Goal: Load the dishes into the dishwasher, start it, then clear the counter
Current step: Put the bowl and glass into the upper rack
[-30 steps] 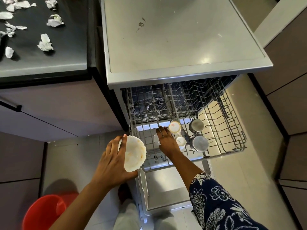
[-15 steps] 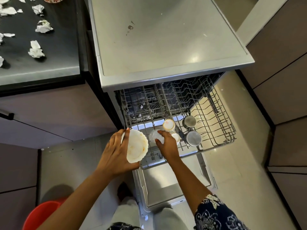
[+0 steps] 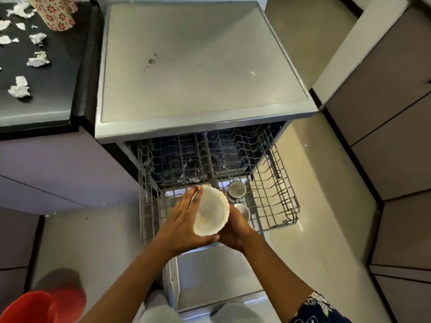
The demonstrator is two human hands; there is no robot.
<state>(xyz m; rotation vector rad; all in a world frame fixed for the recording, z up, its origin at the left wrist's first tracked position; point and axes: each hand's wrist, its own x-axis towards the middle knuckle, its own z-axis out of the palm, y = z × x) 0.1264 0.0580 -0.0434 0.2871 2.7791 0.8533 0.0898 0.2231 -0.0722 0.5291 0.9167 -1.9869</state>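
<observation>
My left hand (image 3: 184, 220) holds a white scalloped bowl (image 3: 211, 212) on its edge, fingers along its back and thumb at its lower rim, over the front of the pulled-out upper rack (image 3: 279, 206) of the dishwasher (image 3: 198, 66). My right hand (image 3: 234, 233) is right behind the bowl and its fingers are hidden by it. Two steel cups (image 3: 236, 188) stand upside down in the rack just right of the bowl. The white cups seen earlier in the rack are now hidden behind the bowl.
The dishwasher door (image 3: 210, 271) lies open and flat below my arms. On the dark counter (image 3: 46, 106) at the left lie several crumpled paper scraps (image 3: 18, 87) and a flower-patterned tumbler (image 3: 56, 12). A red bucket (image 3: 35, 306) stands on the floor at lower left.
My left hand has carried the bowl rightward over the rack's front. My right hand has drawn back from the white cups to just behind the bowl.
</observation>
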